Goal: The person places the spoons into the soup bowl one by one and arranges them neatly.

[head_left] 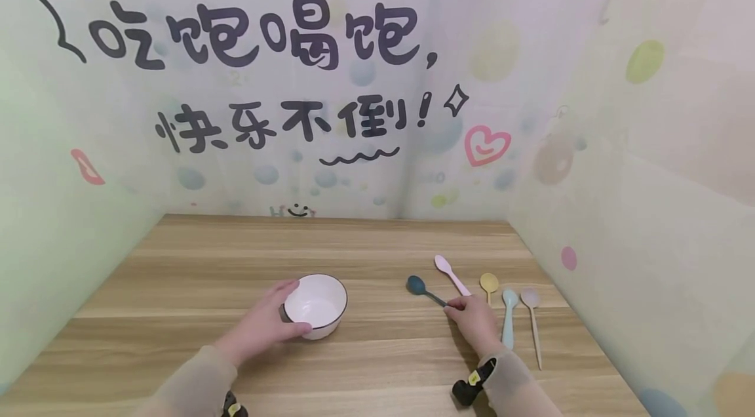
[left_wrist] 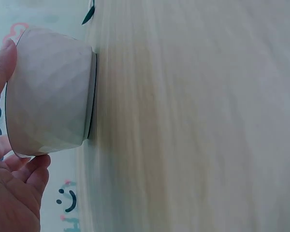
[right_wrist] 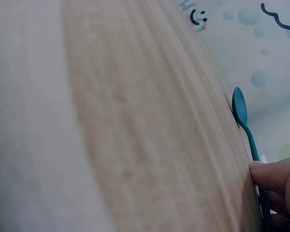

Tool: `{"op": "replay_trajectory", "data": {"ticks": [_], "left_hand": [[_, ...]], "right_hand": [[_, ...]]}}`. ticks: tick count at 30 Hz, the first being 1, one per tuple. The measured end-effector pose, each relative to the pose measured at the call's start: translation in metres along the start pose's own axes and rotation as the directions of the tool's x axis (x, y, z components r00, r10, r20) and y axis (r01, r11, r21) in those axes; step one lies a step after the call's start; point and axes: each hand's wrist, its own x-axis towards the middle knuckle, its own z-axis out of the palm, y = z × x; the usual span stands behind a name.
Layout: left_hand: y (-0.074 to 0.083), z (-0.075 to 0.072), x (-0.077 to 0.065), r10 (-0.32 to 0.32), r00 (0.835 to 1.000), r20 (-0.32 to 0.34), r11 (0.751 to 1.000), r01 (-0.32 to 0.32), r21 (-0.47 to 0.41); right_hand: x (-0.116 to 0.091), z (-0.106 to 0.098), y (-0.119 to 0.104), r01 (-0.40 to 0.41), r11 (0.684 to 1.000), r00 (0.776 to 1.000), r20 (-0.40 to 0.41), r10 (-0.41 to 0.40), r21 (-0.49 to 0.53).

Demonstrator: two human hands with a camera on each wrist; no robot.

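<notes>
A white bowl (head_left: 321,302) with a dark rim stands upright on the wooden table. My left hand (head_left: 268,322) holds it from the left, thumb at the near side and fingers at the far side of the rim. In the left wrist view the bowl (left_wrist: 53,92) shows a faceted outer wall. To the right, my right hand (head_left: 476,322) pinches the handle of a dark teal spoon (head_left: 416,284), whose head points left. The right wrist view shows the teal spoon (right_wrist: 239,106) low over the table, with the thumb on its handle; contact with the table there is unclear.
Beyond the right hand lies a pink spoon (head_left: 451,273). A yellow spoon (head_left: 489,283), a light blue spoon (head_left: 509,315) and a mauve-headed spoon (head_left: 531,300) lie to its right. A printed curtain wall (head_left: 354,194) borders the wooden table (head_left: 236,253) at the back.
</notes>
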Motion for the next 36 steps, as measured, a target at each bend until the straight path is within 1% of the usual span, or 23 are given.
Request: {"op": "replay_trajectory", "data": {"ticks": [6,14,23,30,36], "left_hand": [[0.009,0.011,0.009,0.01,1.0,0.008,0.999,-0.009,-0.031],[0.02,0.024,0.021,0.001,1.0,0.023,0.998,0.0,-0.063],[0.028,0.037,0.03,0.007,1.0,0.029,0.996,-0.005,-0.085],[0.034,0.045,0.035,0.038,0.999,0.03,0.995,-0.035,-0.096],[0.039,0.048,0.035,0.059,0.998,0.03,0.994,-0.056,-0.094]], "right_hand": [[0.001,0.001,0.001,0.015,1.0,1.0,0.001,-0.015,-0.013],[0.001,0.001,0.0,0.03,0.999,0.999,-0.008,-0.031,-0.035],[-0.002,-0.001,-0.005,0.007,0.999,1.0,0.002,-0.007,-0.038],[-0.003,-0.003,-0.007,-0.005,1.0,1.0,0.011,0.006,-0.009],[-0.003,-0.002,-0.009,0.004,1.0,1.0,0.002,-0.004,-0.001]]}}
